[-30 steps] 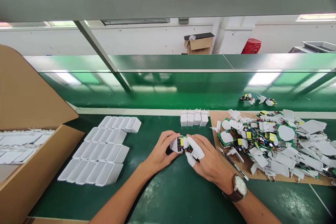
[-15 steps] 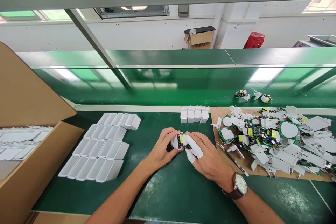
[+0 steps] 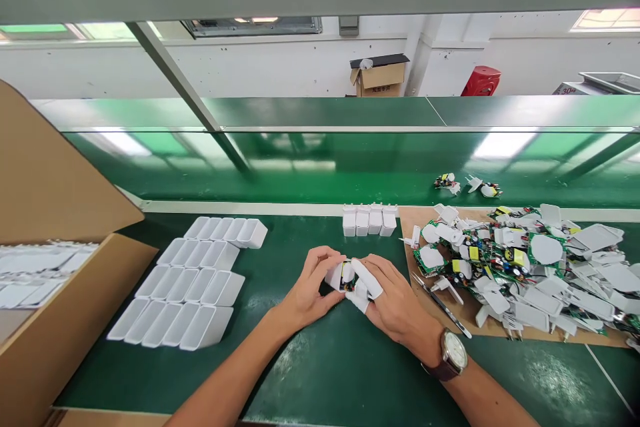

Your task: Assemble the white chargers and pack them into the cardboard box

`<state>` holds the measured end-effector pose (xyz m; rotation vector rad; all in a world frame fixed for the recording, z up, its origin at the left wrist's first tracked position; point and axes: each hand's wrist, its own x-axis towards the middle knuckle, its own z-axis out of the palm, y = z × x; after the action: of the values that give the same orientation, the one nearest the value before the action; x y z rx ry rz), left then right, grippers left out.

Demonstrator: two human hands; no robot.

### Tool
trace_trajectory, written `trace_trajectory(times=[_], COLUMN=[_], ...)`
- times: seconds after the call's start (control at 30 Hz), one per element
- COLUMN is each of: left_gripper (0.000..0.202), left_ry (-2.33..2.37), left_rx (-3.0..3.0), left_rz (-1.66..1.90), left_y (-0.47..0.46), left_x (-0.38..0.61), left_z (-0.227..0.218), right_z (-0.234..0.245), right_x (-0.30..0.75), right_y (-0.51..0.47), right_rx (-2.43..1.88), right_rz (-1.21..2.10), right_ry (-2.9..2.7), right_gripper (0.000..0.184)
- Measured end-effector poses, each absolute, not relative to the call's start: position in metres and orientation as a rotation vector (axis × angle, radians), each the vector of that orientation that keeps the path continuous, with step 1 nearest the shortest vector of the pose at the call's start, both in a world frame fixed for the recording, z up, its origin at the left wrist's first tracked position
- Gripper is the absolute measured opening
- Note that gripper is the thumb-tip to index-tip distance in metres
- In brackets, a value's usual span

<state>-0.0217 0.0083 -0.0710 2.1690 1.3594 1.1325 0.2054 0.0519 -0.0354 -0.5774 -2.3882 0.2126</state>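
Shell [image 3: 332, 276]: wht, plain box type, on its side, open end twd R hand [image 3: 395, 300]; pinched btwn L hand [image 3: 311, 288] thumb & fingers. PCB [image 3: 347, 275]: small, populated; yel part, wht roundish pad, dark bits vis. Sits part-way in shell mouth, remainder protruding R-ward, far end hidden by R fingers. Both approx in line, crosswise, btwn the hands. Depth inside shell: can't tell.

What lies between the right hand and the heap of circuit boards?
In the head view, tweezers lie on the cardboard sheet between the right hand and the heap of circuit boards.
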Motion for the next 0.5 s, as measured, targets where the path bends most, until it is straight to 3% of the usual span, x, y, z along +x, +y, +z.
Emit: trace_trajectory(times=[0.17,0.27,0.33,0.43,0.5], left_gripper=[0.048,0.038,0.041,0.058,0.058], left_ry=[1.293,1.303,1.283,1.221,1.172], left_rx=[2.135,2.089,1.993,1.783,1.655], left_rz=[0.982,0.952,0.962,1.043,1.07], left_y=[0.009,0.009,0.008,0.006,0.005], left_x=[-0.033,-0.037,-0.036,-0.034,-0.032], left_z=[-0.073,-0.075,-0.075,-0.071,-0.068], right_z=[-0.039,-0.04,-0.044,-0.052,-0.058], right_x=[0.206,0.206,0.204,0.202,0.202], right_y=[0.054,0.056,0.057,0.059,0.06], right_rx=[-0.723,-0.695,-0.661,-0.621,-0.605], right_rz=[0.427,0.542,0.542,0.507,0.502], right_ry=[-2.197,-2.174,-2.212,-2.266,-2.29], right_gripper=[0.058,0.046,0.04,0.044,0.045])
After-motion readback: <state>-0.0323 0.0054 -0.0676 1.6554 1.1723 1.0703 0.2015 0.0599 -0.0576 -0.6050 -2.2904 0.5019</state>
